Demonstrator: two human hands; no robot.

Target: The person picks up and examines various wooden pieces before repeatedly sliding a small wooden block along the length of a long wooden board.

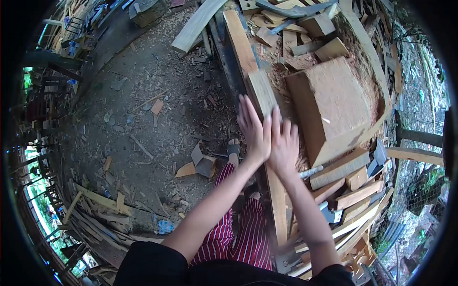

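My left hand lies at the near end of a small wooden block, its fingers stretched along the block's left side. Beside it, touching it at the wrist and thumb, my right hand has its fingers spread at the block's near right corner. The block rests on a long narrow wooden beam that runs from the top towards my body. Under the palms, the contact with the wood is hidden. To the right of my right hand stands a large wooden block.
Offcuts and sawdust lie beyond the large block. Stacked wood pieces fill the lower right. A thick plank juts in at the top. On the littered ground at left are scraps, near my feet.
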